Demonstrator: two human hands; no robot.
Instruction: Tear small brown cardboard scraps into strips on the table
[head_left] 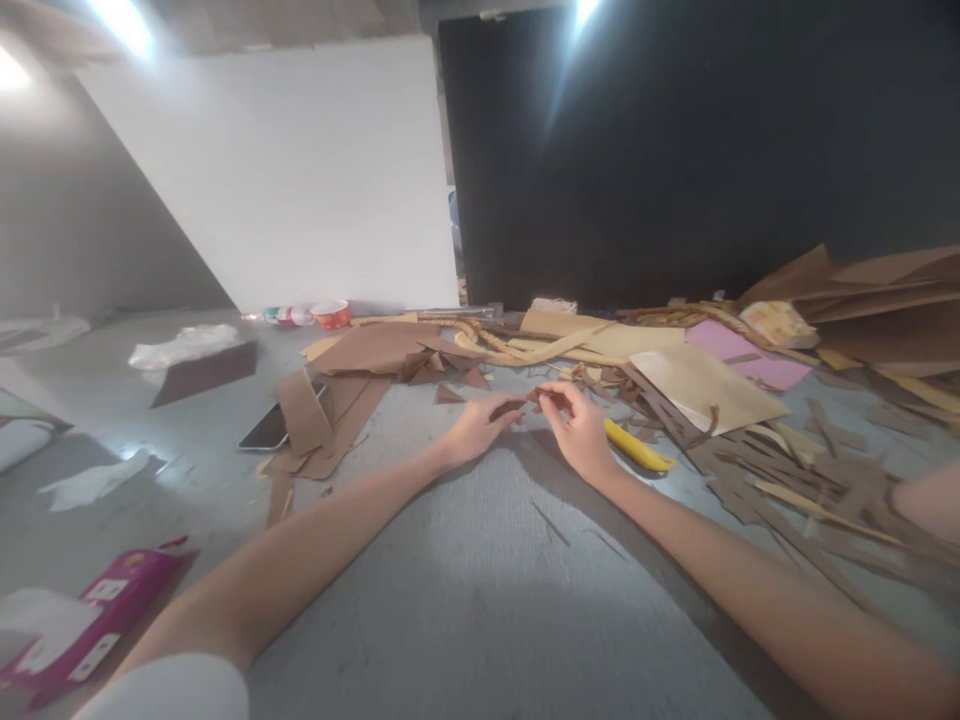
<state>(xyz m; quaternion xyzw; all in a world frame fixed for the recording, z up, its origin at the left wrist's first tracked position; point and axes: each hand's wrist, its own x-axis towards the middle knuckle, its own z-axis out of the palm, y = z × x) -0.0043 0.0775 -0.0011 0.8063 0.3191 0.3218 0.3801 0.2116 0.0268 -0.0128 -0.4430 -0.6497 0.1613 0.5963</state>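
Observation:
My left hand (481, 428) and my right hand (579, 428) meet above the grey table, fingertips pinched close together. Between them is a small brown piece (532, 395), apparently paper or thin leather, with its shape mostly hidden by the fingers. Both hands seem to grip it. Just right of my right hand lies a yellow elongated object (639, 446), its kind unclear. Small brown triangular scraps (448, 394) lie beyond my left hand. A phone (266, 428) rests to the left, partly under a folded brown strip (304, 412).
Brown strips and offcuts (750, 470) cover the right side, with a pink sheet (750, 358) and a beige sheet (705, 385). A magenta tissue pack (112, 610) sits at lower left. Another person's arm (930, 500) enters at right. White (300, 180) and black panels (690, 150) stand behind.

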